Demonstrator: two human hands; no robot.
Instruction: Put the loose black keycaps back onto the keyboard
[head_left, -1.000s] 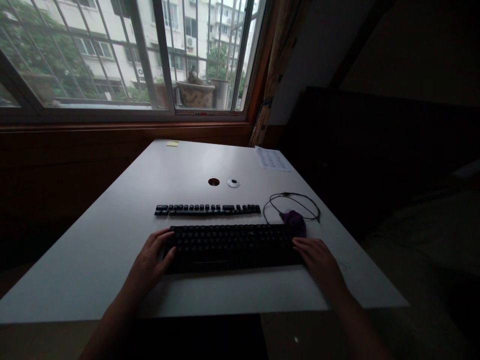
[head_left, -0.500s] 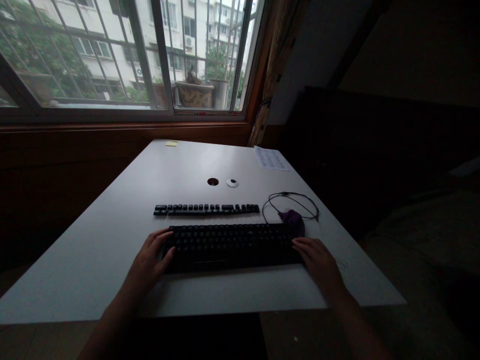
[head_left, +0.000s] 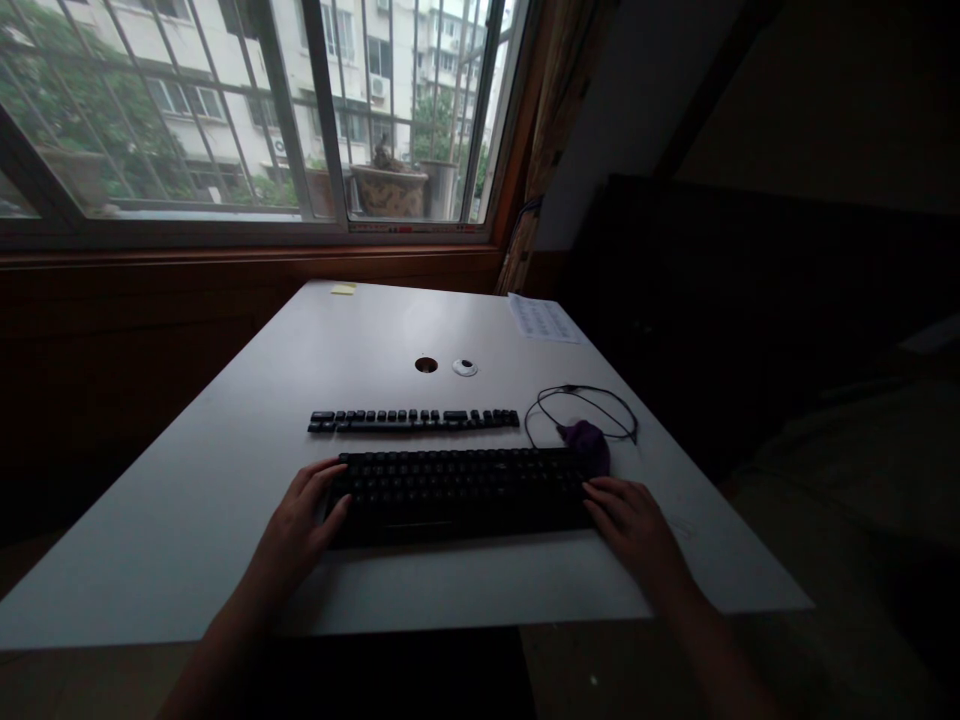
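A black keyboard [head_left: 465, 490] lies near the front of the white table, its lower keys out of their places along a dark strip. My left hand [head_left: 304, 515] grips its left end, fingers at the far corner and thumb on the near side. At the right end, my right hand [head_left: 626, 515] holds the edge with fingertips on top; its thumb is partly hidden. Behind the keyboard, loose black keycaps [head_left: 412, 421] stand in two rows. A purple cloth [head_left: 586, 440] rests against the back right corner, beside the coiled black cable [head_left: 592, 388].
The white table [head_left: 187, 500] has a round hole [head_left: 426, 366] with its white cover [head_left: 465, 368] beside it. A printed sheet [head_left: 544, 318] lies at the back right, a yellow note [head_left: 343, 289] at the back left. A barred window [head_left: 247, 110] is behind.
My right hand has shifted very slightly at the keyboard's right end. Otherwise the keyboard, keycaps and my left hand look the same.
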